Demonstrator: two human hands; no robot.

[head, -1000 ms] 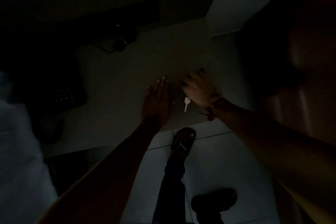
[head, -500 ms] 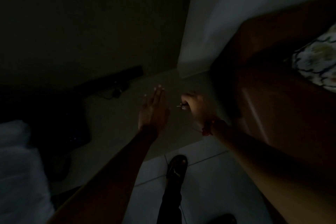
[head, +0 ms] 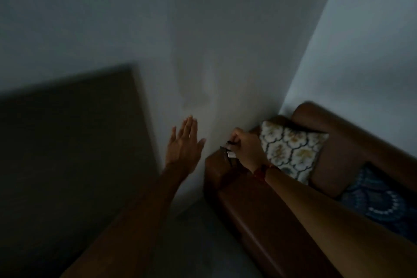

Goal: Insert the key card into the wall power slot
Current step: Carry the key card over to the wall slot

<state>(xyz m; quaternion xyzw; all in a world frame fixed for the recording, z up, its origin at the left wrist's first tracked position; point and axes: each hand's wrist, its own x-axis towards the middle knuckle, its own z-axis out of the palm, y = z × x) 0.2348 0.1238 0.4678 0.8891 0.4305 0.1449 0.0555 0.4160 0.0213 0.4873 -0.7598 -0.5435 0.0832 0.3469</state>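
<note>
The room is dim and the view is blurred. My right hand (head: 246, 149) is closed around a small dark key card with a pale tag (head: 229, 153) hanging below the fingers, held over the sofa's armrest. My left hand (head: 184, 144) is flat and open, fingers together and pointing up, in front of the pale wall (head: 203, 40). No power slot shows on the wall. A red band circles my right wrist.
A brown sofa (head: 259, 210) fills the lower right, with a patterned cream cushion (head: 291, 149) and a blue patterned cushion (head: 381, 201). A dark panel (head: 72, 133) stands at the left against the wall. A wall corner runs up at the right.
The view has swung up from the desk and floor to the wall and sofa. My right hand lifted the key card off the surface and both hands rose with it.
</note>
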